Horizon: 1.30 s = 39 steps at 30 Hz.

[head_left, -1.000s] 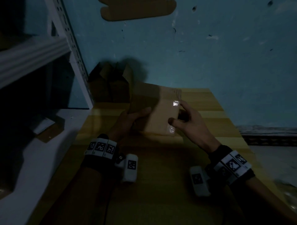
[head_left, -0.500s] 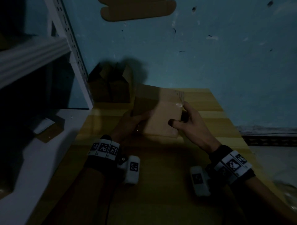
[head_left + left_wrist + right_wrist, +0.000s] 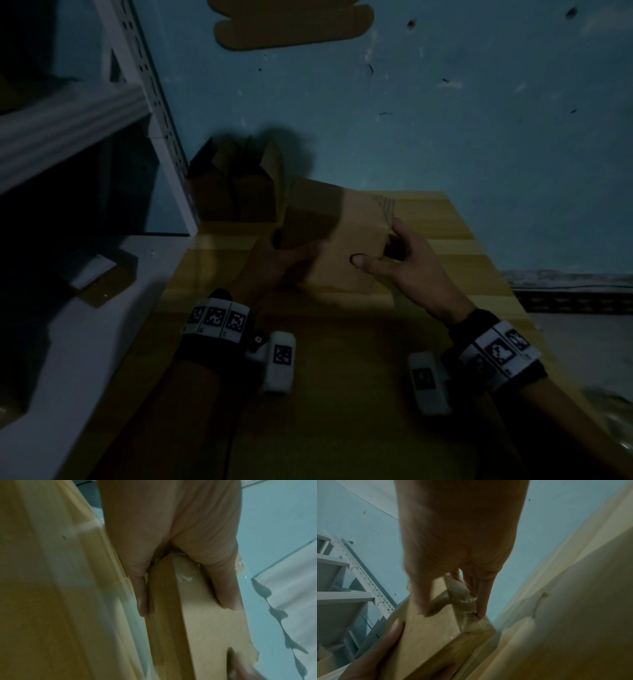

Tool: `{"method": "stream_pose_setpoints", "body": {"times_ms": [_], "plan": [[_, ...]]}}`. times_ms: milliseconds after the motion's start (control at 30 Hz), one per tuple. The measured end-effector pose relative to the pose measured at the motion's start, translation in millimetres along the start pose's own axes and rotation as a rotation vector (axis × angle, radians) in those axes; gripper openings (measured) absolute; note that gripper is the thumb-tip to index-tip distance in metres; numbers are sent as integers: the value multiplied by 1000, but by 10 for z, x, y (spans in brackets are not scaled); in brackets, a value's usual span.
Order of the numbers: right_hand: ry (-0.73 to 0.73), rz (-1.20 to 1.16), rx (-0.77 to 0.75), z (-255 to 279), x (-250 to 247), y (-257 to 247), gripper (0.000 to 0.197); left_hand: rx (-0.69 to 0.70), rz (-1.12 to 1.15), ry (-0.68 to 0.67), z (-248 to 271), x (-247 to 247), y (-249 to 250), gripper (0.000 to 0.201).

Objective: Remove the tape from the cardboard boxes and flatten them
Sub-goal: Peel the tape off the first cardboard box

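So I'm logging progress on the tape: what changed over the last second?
The cardboard box turned slightly in the hands; the shiny tape patches seen earlier on its near face no longer show. The left hand and right hand kept their grip, the box still unflattened above the table.

A small brown rectangular cardboard box (image 3: 346, 240) is tilted above the yellow wooden table (image 3: 342, 394), its far end toward 11 o'clock. Clear glossy packing tape (image 3: 460, 599) wraps its right edge, wrinkled. At 10 o'clock, against the wall, a second brown cardboard box (image 3: 236, 181) stands with flaps open.
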State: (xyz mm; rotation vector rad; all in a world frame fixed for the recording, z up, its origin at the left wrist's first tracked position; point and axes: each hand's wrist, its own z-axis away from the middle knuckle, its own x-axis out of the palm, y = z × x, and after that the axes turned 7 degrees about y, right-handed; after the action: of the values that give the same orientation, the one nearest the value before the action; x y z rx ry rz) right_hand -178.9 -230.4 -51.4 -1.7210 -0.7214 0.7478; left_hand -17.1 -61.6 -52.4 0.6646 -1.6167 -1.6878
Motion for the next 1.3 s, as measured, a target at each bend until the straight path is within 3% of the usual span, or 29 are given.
{"method": "stream_pose_setpoints", "body": {"times_ms": [133, 267, 333, 467, 567, 767, 933, 1133, 1300], "plan": [[3, -28, 6, -2, -13, -1, 62, 20, -24, -8, 7, 22, 0, 72], [-34, -27, 31, 7, -30, -6, 60, 11, -20, 21, -6, 17, -18, 88], [-25, 32, 45, 6, -34, -15, 62, 1, -20, 30, -17, 22, -35, 87], [174, 268, 63, -19, -37, -50, 73, 16, -23, 91, -41, 52, -74, 86], [311, 434, 67, -42, -31, -43, 53, 30, -11, 124, -56, 69, -95, 93], [294, 266, 56, -8, 39, -16, 24, 94, -47, 147, -38, 121, -103, 102], [311, 254, 56, -1, 83, 8, 19, 142, -79, 121, 15, 185, -62, 77], [298, 133, 118, 1, 76, 13, 15, 151, -128, 137, -13, 176, -104, 110], [301, 138, 109, 9, 85, -12, 16, 157, -146, 144, -33, 153, -108, 111]]}}
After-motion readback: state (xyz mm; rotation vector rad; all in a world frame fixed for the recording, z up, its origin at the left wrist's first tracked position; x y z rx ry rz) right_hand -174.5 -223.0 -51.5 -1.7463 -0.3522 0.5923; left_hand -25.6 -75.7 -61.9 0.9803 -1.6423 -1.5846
